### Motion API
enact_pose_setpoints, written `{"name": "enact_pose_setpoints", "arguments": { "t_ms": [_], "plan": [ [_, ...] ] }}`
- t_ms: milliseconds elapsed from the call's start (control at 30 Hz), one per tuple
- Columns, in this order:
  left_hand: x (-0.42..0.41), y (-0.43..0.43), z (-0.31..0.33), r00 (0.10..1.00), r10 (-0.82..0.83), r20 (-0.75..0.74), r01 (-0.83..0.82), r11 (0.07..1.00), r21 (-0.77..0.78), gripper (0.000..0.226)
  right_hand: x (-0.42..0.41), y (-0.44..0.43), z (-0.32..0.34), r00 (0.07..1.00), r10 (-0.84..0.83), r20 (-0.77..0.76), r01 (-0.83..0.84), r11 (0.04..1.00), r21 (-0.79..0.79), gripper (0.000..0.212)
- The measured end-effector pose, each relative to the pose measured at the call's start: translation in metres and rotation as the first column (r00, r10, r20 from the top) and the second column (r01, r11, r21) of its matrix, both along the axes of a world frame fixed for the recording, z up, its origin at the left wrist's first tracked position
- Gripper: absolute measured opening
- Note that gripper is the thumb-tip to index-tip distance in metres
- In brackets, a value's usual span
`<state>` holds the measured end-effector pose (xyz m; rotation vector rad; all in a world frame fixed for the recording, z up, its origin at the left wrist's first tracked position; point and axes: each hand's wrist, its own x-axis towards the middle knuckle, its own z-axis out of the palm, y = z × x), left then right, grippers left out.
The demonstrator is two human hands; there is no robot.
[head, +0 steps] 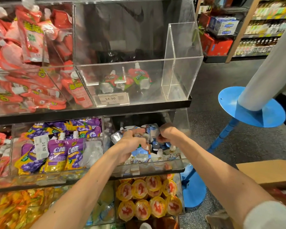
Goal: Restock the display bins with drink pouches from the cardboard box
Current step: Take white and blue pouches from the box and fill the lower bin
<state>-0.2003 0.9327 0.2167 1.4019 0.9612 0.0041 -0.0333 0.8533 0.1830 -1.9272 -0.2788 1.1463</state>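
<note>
Both my hands reach into the clear middle-shelf bin (pixel 155 166) at the right, which holds blue and white drink pouches (pixel 141 152). My left hand (pixel 132 143) has its fingers curled round pouches in the pile. My right hand (pixel 167 132) is curled over a pouch at the back of the same bin. A corner of the cardboard box (pixel 269 173) shows at the right edge. The clear upper bin (pixel 139 71) holds only a few red and green pouches (pixel 139 76).
Red pouches (pixel 28 52) fill the upper left bins and purple grape pouches (pixel 59 151) the middle left bin. Jelly cups (pixel 149 199) sit on the bottom shelf. A blue stand (pixel 253 108) with a grey post is at the right, on the aisle floor.
</note>
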Motion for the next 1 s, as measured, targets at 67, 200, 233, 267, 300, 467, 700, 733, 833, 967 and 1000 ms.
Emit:
{"name": "enact_pose_setpoints", "arguments": {
  "t_ms": [67,200,233,267,300,467,700,733,833,967,1000],
  "plan": [
    [-0.001,0.003,-0.001,0.999,0.021,0.036,-0.02,1.0,-0.018,0.065,-0.001,0.016,-0.006,0.992,0.042,0.116,-0.039,0.999,-0.032,0.026],
    [0.002,0.006,0.0,0.996,0.041,0.075,-0.04,0.999,-0.025,0.06,-0.004,0.035,-0.016,0.83,0.182,0.527,-0.055,0.967,-0.247,0.042],
    [0.003,0.006,0.0,0.995,0.051,0.085,-0.049,0.998,-0.027,0.054,-0.005,0.035,-0.018,0.817,0.192,0.544,-0.056,0.965,-0.256,0.044],
    [0.006,0.005,0.001,0.992,0.07,0.105,-0.066,0.997,-0.038,0.049,-0.006,0.034,-0.016,0.808,0.204,0.553,-0.064,0.963,-0.263,0.044],
    [0.009,0.004,0.001,0.987,0.098,0.127,-0.092,0.994,-0.05,0.042,-0.006,0.03,-0.014,0.812,0.206,0.547,-0.072,0.964,-0.257,0.042],
    [0.03,0.006,-0.009,0.935,0.301,0.189,-0.292,0.954,-0.073,0.023,-0.031,-0.016,0.027,0.982,-0.028,0.189,0.006,0.993,0.119,0.05],
    [0.07,-0.015,0.004,0.96,0.093,0.264,-0.059,0.989,-0.133,0.027,-0.031,-0.06,0.048,0.965,-0.246,-0.089,0.261,0.921,0.29,0.039],
    [0.073,-0.016,0.008,0.959,0.033,0.282,0.01,0.989,-0.148,0.026,-0.026,-0.061,0.046,0.952,-0.293,-0.089,0.306,0.911,0.277,0.037],
    [0.076,-0.012,0.01,0.947,-0.174,0.269,0.182,0.983,-0.003,0.011,-0.023,-0.06,0.043,0.924,-0.38,-0.033,0.374,0.888,0.269,0.025],
    [0.086,0.006,-0.006,0.929,-0.354,0.109,0.283,0.868,0.408,0.025,-0.03,-0.053,0.041,0.909,-0.415,0.039,0.389,0.878,0.28,0.016],
    [0.09,0.01,-0.007,0.923,-0.38,0.06,0.311,0.827,0.468,0.03,-0.031,-0.051,0.041,0.903,-0.428,0.03,0.402,0.868,0.29,0.017]
  ]
}}
